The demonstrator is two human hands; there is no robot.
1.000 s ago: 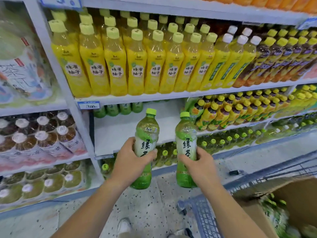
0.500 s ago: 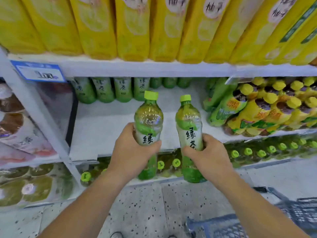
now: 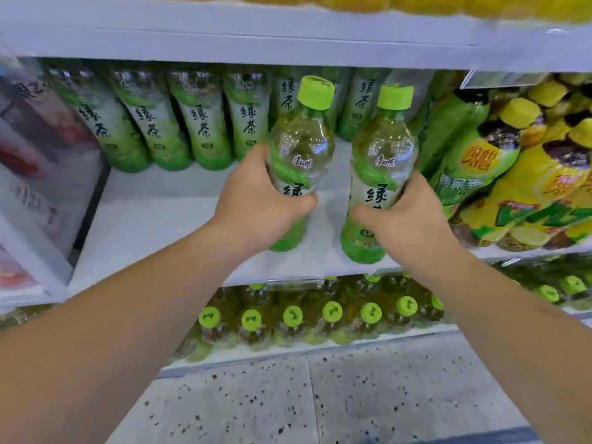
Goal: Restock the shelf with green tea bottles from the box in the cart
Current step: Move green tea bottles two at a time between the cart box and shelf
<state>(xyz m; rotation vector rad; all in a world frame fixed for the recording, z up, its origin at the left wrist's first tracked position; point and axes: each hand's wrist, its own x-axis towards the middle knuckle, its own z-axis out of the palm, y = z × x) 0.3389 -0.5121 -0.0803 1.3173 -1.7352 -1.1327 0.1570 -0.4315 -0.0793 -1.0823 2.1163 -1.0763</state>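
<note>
Shelf [image 3: 160,219] inspection: both hands full.
I noted the left hand [image 3: 256,203] gripping the left bottle [image 3: 298,149] and the right hand [image 3: 407,219] gripping the right bottle [image 3: 381,161], both upright over the shelf, before the back row [image 3: 205,123].

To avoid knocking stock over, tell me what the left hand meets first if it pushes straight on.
Probably the back row of green tea bottles: the held bottle in the left hand would touch it first, after crossing bare shelf board. Depth is unclear.
</note>
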